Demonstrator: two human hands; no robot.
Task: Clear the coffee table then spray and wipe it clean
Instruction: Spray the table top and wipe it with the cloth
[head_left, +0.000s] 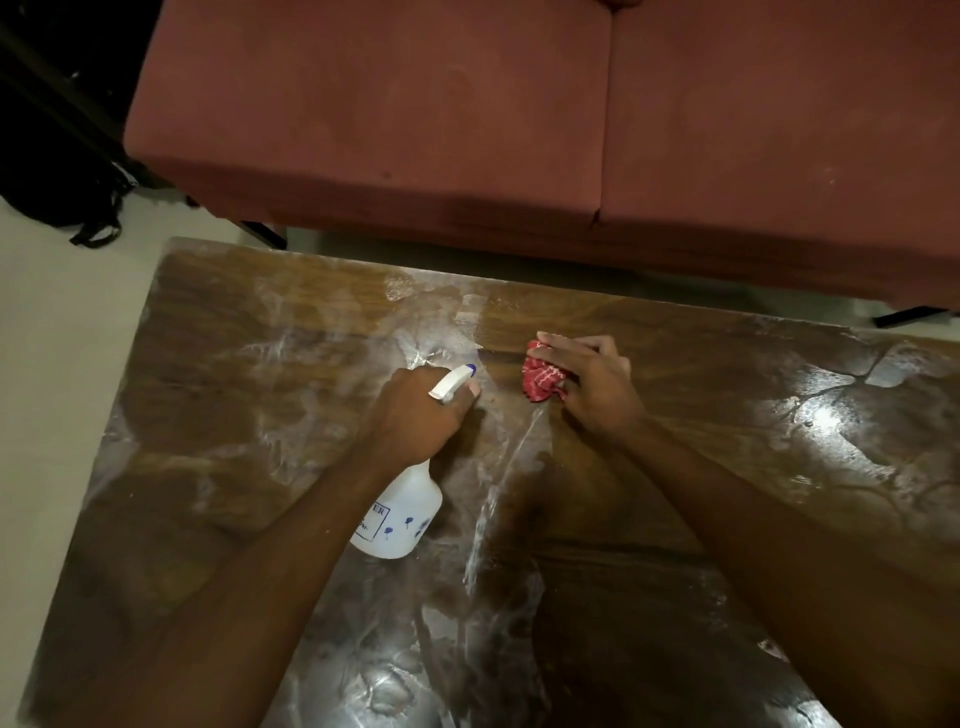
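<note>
The brown wooden coffee table (218, 395) fills the lower view, its top wet and streaked with pale smears. My left hand (415, 415) grips the neck of a white spray bottle (402, 519) with a white trigger head and blue nozzle tip, held above the table's middle and pointing away from me. Just to the right, my right hand (592, 379) holds a bunched red cloth (543, 376) with white stripes and presses it on the tabletop.
A dusty-red sofa (467, 130) stands right behind the table's far edge. A black bag (67, 187) lies on the pale floor at the far left. Pale floor runs along the table's left side.
</note>
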